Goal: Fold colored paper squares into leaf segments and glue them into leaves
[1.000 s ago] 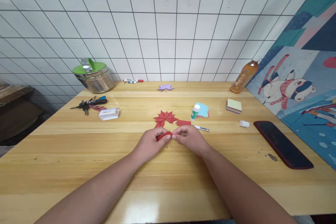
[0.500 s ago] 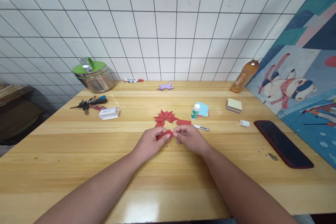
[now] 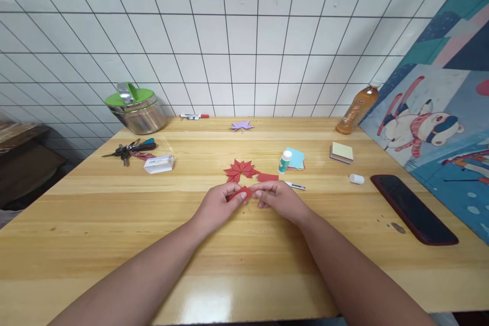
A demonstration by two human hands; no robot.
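Observation:
A small folded piece of red paper (image 3: 240, 193) is pinched between the thumb and fingers of my left hand (image 3: 220, 205). At the right corner of that piece, the fingertips of my right hand (image 3: 280, 200) are closed, with the index finger stretched along the edge. Just beyond my hands lies a red paper leaf (image 3: 241, 167) made of several pointed folded pieces. A flat red paper piece (image 3: 268, 177) rests to its right. Close by, a white pen-like cutter (image 3: 296, 186) is partly covered by my right hand.
An uncapped glue stick (image 3: 284, 162) stands beside blue paper squares (image 3: 295, 157); its white cap (image 3: 356, 179) lies farther right. Around the table are a phone (image 3: 412, 209), a paper pad (image 3: 341, 152), a bottle (image 3: 358, 109), a purple paper leaf (image 3: 242, 126), keys (image 3: 128, 151), a small box (image 3: 159, 164) and a pot (image 3: 139, 112).
My right index finger has straightened and shifted up along the paper's right corner. My left hand keeps its hold on the red paper, almost unmoved.

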